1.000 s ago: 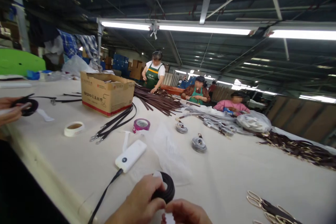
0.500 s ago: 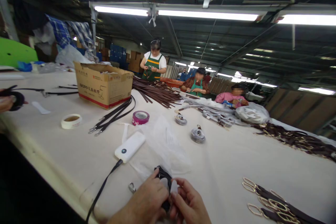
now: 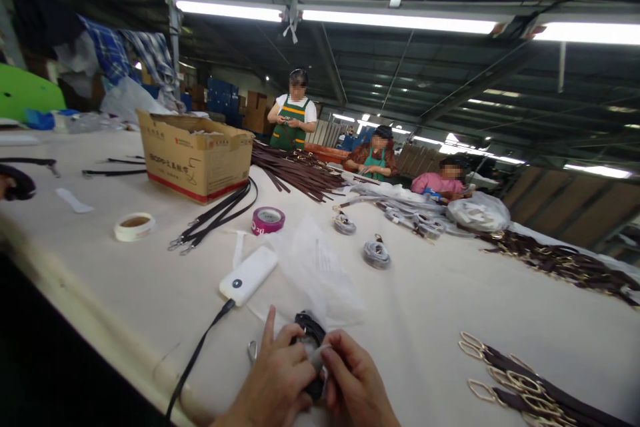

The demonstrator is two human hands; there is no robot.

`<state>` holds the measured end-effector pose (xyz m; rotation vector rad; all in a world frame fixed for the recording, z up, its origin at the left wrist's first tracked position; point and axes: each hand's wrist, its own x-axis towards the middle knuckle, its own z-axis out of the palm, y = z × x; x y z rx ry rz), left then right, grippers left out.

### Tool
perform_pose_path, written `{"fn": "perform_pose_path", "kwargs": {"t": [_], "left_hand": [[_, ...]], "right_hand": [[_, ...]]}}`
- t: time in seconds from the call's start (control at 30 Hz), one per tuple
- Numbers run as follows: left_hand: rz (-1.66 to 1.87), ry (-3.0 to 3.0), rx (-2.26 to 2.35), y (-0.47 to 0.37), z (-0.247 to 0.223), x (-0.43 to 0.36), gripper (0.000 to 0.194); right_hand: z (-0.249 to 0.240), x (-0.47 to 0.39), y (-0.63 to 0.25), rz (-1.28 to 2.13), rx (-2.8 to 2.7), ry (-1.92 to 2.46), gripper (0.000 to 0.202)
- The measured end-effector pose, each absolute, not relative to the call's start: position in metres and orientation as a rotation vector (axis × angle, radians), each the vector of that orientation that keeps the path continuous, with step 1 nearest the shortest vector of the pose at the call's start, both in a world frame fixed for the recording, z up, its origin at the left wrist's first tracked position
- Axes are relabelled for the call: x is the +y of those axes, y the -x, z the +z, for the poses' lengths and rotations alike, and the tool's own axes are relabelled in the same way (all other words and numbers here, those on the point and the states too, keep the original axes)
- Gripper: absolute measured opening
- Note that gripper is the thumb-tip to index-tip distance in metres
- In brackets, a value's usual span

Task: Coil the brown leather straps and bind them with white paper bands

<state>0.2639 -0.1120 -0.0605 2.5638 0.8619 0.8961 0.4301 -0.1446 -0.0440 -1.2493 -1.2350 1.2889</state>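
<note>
At the near edge of the table, my left hand (image 3: 280,370) is closed around a coiled black strap (image 3: 311,325), its index finger pointing up and away. My right hand (image 3: 356,373) pinches a whitish strip (image 3: 320,351) between thumb and forefinger, against the coil. The strip lies across the coil, and part of both is hidden by my fingers. A metal snap hook (image 3: 253,351) rests just left of my left hand. Ahead of my hands lies a clear plastic bag (image 3: 323,273), with a white power bank (image 3: 249,275) and its black cord beside it.
A cardboard box (image 3: 197,163) stands at the left, near black straps (image 3: 220,217), a white tape roll (image 3: 135,227) and a purple tape roll (image 3: 269,221). Wrapped coils (image 3: 376,255) sit mid-table. Brown straps with gold rings (image 3: 520,383) lie right. Several co-workers (image 3: 295,110) are around the table.
My left index finger has lifted off the coil and now points up. The whitish strip has tilted across the coil in my right fingers. At far left, another person's hand has moved outward.
</note>
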Motion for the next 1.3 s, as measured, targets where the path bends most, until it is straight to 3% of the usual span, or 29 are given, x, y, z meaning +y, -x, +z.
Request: {"fn": "perform_pose_path", "kwargs": {"t": [0.23, 0.37, 0.53, 0.67, 0.8, 1.1, 1.3], "left_hand": [[0.711, -2.346, 0.97, -0.26, -0.052, -0.116, 0.022], [0.675, -2.3, 1.026, -0.261, -0.043, -0.119, 0.033], [0.665, -2.372, 0.975, -0.263, -0.038, -0.122, 0.021], [0.665, -2.305, 0.965, -0.262, -0.035, -0.121, 0.045], [0.665, -2.322, 0.966, -0.263, -0.036, -0.121, 0.024], [0.622, -2.279, 1.016, -0.265, -0.026, -0.121, 0.018], [0.614, -2.25, 1.022, -0.265, -0.025, -0.12, 0.033]], "right_hand": [[-0.049, -0.153, -0.433, 1.265, -1.266, 1.184, 0.045], [-0.048, -0.154, -0.433, 1.272, -1.278, 1.175, 0.044], [-0.046, -0.156, -0.429, 1.246, -1.243, 1.197, 0.044], [-0.04, -0.159, -0.427, 1.252, -1.232, 1.166, 0.042], [-0.033, -0.164, -0.428, 1.333, -1.235, 1.098, 0.039], [-0.034, -0.176, -0.431, 1.351, -1.059, 1.141, 0.047], [-0.031, -0.181, -0.432, 1.387, -1.081, 1.214, 0.072]]}}
